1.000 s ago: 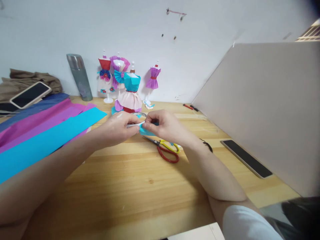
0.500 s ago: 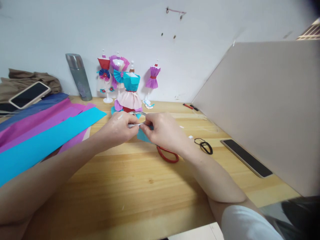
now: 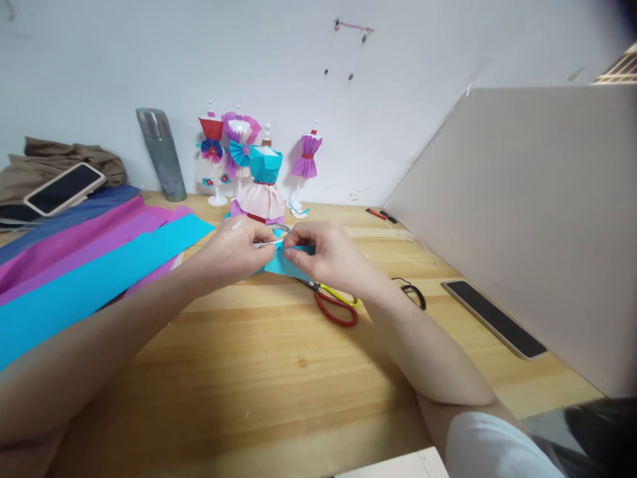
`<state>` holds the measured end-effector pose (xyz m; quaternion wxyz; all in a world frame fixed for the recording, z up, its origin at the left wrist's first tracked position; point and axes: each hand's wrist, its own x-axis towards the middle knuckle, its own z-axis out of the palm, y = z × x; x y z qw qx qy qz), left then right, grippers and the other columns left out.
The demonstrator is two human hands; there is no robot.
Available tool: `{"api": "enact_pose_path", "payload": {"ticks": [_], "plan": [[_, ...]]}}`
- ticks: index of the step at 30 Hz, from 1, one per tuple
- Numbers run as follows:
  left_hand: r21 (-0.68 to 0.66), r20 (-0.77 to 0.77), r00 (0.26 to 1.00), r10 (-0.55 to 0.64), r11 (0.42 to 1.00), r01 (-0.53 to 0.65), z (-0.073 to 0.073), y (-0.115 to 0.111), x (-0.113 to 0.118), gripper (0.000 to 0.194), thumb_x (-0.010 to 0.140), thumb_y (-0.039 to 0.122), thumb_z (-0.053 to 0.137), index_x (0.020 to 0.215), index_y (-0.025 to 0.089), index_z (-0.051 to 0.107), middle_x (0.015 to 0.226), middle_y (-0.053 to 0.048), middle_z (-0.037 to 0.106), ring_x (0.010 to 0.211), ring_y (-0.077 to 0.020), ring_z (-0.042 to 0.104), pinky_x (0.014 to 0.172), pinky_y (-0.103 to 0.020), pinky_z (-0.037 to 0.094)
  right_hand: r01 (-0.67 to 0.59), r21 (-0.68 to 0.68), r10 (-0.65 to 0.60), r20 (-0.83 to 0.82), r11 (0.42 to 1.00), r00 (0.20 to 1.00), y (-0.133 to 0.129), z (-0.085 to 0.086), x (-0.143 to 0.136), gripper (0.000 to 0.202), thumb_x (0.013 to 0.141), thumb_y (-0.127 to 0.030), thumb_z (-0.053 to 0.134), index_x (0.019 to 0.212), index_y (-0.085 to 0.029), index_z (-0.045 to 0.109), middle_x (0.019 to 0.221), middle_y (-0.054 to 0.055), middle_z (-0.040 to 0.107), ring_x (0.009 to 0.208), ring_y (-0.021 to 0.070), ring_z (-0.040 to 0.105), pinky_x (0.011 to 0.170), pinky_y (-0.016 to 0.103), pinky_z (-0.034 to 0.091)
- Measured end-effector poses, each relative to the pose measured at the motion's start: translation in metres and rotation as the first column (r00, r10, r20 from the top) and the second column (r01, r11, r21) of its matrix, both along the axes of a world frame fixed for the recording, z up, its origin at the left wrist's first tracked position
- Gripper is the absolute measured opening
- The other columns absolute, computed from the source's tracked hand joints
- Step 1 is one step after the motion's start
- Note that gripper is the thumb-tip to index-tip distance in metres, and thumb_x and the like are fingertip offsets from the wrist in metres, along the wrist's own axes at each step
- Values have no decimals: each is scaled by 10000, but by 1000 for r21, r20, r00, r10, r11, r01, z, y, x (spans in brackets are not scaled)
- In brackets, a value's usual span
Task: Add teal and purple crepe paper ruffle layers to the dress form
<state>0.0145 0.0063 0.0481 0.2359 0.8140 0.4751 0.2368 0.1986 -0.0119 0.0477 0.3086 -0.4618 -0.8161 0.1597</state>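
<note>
My left hand (image 3: 236, 249) is closed in a pinch on a thin white strip (image 3: 263, 243), which looks like tape. Facing it, my right hand (image 3: 323, 251) is closed, thumb against fingers; what lies between its fingertips is too small to make out. Just beyond the fingertips shows part of a clear ring (image 3: 281, 228), like a tape roll, mostly hidden by the hands. Below them lies a teal piece of crepe paper (image 3: 286, 265). Scissors (image 3: 336, 311) with red and yellow handles rest on the table next to the right wrist.
Small dress forms in paper dresses (image 3: 261, 189) stand along the wall, beside a grey flask (image 3: 162, 156). Coloured paper sheets (image 3: 114, 272) and a phone (image 3: 66, 189) lie left. A black hair tie (image 3: 414, 297) and a dark slab (image 3: 492, 317) lie right, by a grey partition (image 3: 537, 219).
My hands have shifted slightly apart at the fingertips. Less of the clear ring shows between them, while more of the teal paper and the scissors' yellow handle has come into sight.
</note>
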Motion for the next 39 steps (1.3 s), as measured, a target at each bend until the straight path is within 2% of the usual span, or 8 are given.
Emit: {"api": "enact_pose_path", "payload": {"ticks": [2,8,16,21,24,30,39], "plan": [[15,4,1000,4,1000,-4,-1,0,0,250,760,275,511,700,138,711,552,19,483,571,-108,412,517,-261,219,-13,-16,13,-16,1000,1000,1,-1,0,106,771,-171,549,697,-181,623,664,-3,641,600,127,526,581,269,341],[16,10,1000,13,1000,-13,-1,0,0,261,778,278,516,720,134,725,561,19,476,579,-108,408,525,-265,213,90,22,-91,34,996,995,1,-1,-2,85,770,-207,606,750,-169,680,701,25,682,644,150,554,608,278,347],[50,-1,1000,20,999,-20,0,-2,1,236,753,224,497,677,123,696,551,16,448,568,-100,385,522,-265,208,-7,8,7,-66,1000,998,3,-4,-4,120,765,-183,563,753,-156,680,676,-1,639,638,128,529,601,253,358],[66,7,1000,17,998,-18,2,-2,1,219,748,213,499,655,125,677,538,26,408,559,-95,366,523,-264,210,-83,-58,73,-157,995,985,7,-5,-1,128,753,-211,559,754,-163,677,713,1,640,651,124,521,611,248,373],[64,3,1000,25,998,-25,3,-2,1,227,768,226,508,700,123,698,553,28,432,569,-99,384,532,-265,219,-65,-75,50,-185,995,981,9,-5,-1,118,747,-235,567,738,-168,664,683,-2,614,644,127,510,596,248,367],[68,-12,999,33,997,-32,4,-3,1,242,793,232,514,717,122,715,544,29,445,555,-95,372,539,-270,217,18,22,-14,-181,1000,983,11,-8,-3,76,730,-254,593,710,-181,584,669,-12,584,639,124,495,608,255,361],[109,6,1000,-2,994,1,1,-3,0,260,808,257,516,745,119,726,565,18,469,581,-102,381,555,-278,225,44,3,-43,-170,999,984,14,-10,-3,116,713,-278,582,675,-198,506,635,-25,517,618,121,455,578,261,322]]}}
